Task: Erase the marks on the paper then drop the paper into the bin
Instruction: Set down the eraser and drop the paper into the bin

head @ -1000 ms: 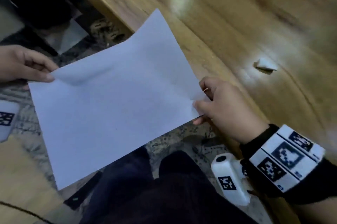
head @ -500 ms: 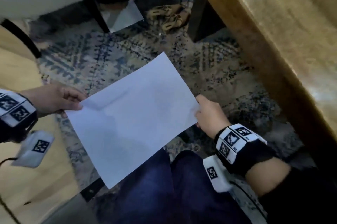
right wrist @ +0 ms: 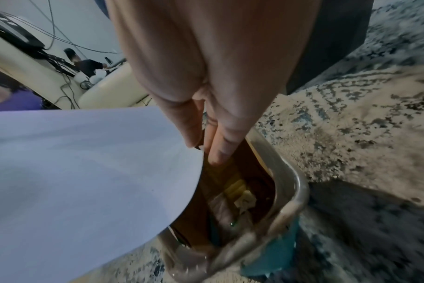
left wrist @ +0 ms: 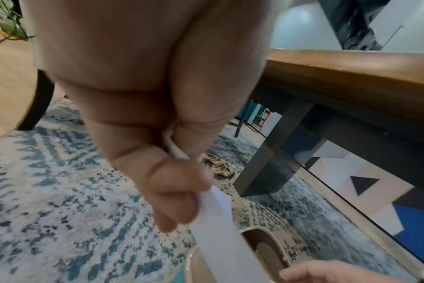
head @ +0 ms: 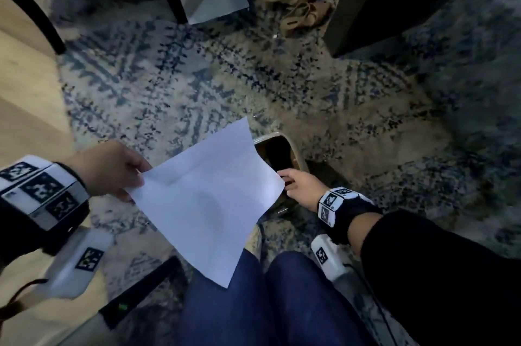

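Knees in blue jeans (head: 253, 303) at bottom of head view. Just above, white paper (head: 208, 199) held in air over the rug (head: 197, 86), partly covering the bin (head: 293, 148). L hand (head: 110, 169) pinching paper's left corner, fingers (left wrist: 172, 193) curled on the sheet. R hand (head: 298, 186) at paper's right edge above bin opening, fingers (right wrist: 220, 145) straight, thumb touching the sheet; real grip – can't tell. Scraps inside bin. Farther off: sandals (head: 296, 11), dark table leg (head: 363, 7).
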`<state>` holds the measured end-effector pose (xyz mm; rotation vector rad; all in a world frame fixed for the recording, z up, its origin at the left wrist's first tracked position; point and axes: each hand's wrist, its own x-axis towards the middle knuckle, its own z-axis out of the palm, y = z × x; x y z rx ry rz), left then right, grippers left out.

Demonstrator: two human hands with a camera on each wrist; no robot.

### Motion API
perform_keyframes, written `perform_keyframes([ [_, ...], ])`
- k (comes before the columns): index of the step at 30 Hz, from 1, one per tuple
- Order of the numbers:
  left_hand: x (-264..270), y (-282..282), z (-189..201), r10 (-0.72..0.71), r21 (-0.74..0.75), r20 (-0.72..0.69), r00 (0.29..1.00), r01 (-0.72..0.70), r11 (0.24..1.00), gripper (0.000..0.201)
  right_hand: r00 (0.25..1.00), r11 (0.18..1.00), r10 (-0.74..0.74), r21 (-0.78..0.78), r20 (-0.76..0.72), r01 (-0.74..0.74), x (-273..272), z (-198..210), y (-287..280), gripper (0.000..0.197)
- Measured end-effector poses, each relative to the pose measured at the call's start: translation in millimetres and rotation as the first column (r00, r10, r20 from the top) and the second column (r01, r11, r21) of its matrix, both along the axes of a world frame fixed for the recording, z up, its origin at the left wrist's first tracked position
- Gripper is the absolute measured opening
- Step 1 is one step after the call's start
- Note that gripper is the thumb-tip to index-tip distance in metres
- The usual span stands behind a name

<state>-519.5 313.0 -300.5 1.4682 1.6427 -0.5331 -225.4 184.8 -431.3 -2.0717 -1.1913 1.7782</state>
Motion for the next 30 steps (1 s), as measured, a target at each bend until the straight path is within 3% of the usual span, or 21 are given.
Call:
perform_keyframes([
  [3,7.9,-8.7,0.0,0.000,-0.017,-0.014,1.000,0.000,1.000,0.028,0.994,0.994,0.107,-0.040,0.025,-0.106,0.3,-14.5,-3.4,0.057],
  [7,13.6,-18.7,1.6,0.046,-0.007,-0.006,0.999,-0.046,0.999,0.031,0.914,0.932,0.364,-0.077,0.178,-0.355,-8.0,-16.5,-1.7,0.065],
  [9,16.4,-23.6,3.2,0.076,-0.005,-0.008,0.997,-0.076,0.997,0.031,0.861,0.872,0.473,0.044,0.186,-0.488,-28.8,2.1,-2.1,0.069],
  [11,19.6,-28.1,4.5,0.110,-0.001,-0.005,0.994,-0.110,0.994,0.030,0.815,0.787,0.574,0.221,0.076,-0.575,-62.4,28.4,-7.3,0.069],
  [14,24.8,-35.2,4.1,0.173,-0.004,0.007,0.985,-0.173,0.985,0.025,0.756,0.728,0.639,0.429,-0.140,-0.535,-112.3,63.7,-24.1,0.064],
  [17,28.8,-40.1,3.9,0.227,-0.019,0.012,0.974,-0.227,0.974,0.025,0.744,0.742,0.632,0.445,-0.216,-0.502,-125.0,59.1,-36.4,0.060],
  [20,30.8,-39.9,4.9,0.266,-0.005,0.009,0.964,-0.266,0.964,0.018,0.814,0.815,0.568,0.223,-0.124,-0.535,-96.9,20.7,-34.0,0.057],
  [22,30.9,-40.8,6.7,0.281,-0.001,0.007,0.960,-0.281,0.960,0.020,0.887,0.891,0.454,0.010,-0.087,-0.455,-68.2,1.2,-28.0,0.053],
  [24,31.8,-42.7,8.8,0.268,-0.016,-0.003,0.963,-0.268,0.963,0.020,0.912,0.911,0.409,-0.047,-0.035,-0.410,-50.0,-1.8,-22.7,0.054],
  [27,35.8,-44.0,11.2,0.261,-0.051,0.002,0.965,-0.261,0.964,0.020,0.894,0.894,0.436,0.159,-0.104,-0.418,-66.5,23.0,-17.5,0.063],
  [30,39.7,-43.0,12.8,0.280,-0.089,0.049,0.959,-0.275,0.957,0.020,0.808,0.797,0.566,0.359,-0.163,-0.485,-95.2,35.5,-25.6,0.059],
])
